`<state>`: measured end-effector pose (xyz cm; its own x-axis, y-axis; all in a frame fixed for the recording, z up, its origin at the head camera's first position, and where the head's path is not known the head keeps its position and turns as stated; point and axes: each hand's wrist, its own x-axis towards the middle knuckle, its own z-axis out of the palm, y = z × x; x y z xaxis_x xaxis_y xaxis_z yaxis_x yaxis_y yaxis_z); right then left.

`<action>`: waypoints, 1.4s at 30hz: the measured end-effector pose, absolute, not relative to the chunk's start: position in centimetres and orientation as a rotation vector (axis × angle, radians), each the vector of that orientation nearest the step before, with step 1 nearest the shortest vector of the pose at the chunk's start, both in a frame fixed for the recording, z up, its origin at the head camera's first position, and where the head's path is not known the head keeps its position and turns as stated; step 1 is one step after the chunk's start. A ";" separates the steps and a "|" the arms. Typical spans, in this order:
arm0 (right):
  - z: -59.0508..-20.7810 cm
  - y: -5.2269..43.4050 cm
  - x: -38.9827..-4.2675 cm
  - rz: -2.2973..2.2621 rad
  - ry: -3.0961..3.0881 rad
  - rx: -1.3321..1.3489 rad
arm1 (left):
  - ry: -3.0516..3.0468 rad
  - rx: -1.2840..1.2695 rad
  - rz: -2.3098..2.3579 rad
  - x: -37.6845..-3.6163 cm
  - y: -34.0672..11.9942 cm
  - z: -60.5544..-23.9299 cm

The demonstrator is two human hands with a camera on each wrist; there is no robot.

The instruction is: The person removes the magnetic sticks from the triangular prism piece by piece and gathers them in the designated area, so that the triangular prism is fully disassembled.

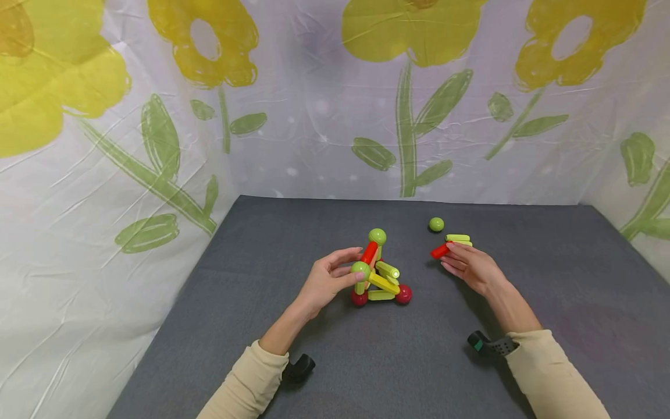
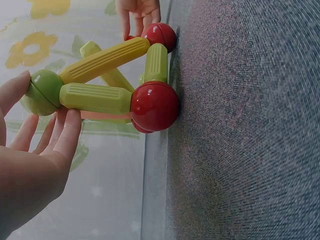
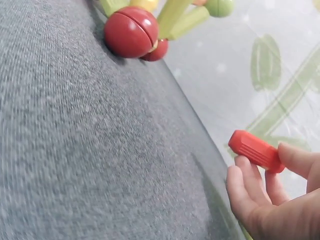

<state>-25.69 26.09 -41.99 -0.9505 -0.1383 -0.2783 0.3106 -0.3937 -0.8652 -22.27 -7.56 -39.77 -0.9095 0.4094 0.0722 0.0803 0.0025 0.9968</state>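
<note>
A frame of coloured rods and balls (image 1: 384, 283) stands on the dark table, with red balls at its base. My left hand (image 1: 327, 281) holds its near upper green ball (image 2: 44, 92); in the left wrist view the thumb is on the ball and fingertips touch the yellow-green rod (image 2: 95, 97) below. A red rod (image 1: 369, 252) runs from that ball toward a second green ball (image 1: 377, 235). To the right of the frame, my right hand (image 1: 473, 269) pinches a short ribbed red rod (image 3: 255, 150) between thumb and fingers, raised off the table.
Just beyond my right hand lie yellow-green rods (image 1: 458, 237), partly hidden by the fingers. A loose green ball (image 1: 436, 224) sits near the table's back edge. Flower-printed cloth (image 1: 319, 116) hangs behind and at both sides of the grey table (image 1: 235, 250).
</note>
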 end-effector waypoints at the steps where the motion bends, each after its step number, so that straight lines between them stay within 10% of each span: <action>1: -42.0 26.2 -25.7 -2.407 1.542 0.240 | 2.042 0.513 1.994 -22.1 -7.6 -39.4; 42: -43.2 28.6 -26.4 -2.336 1.812 0.662 | 2.061 0.524 2.011 -22.5 -7.6 -40.4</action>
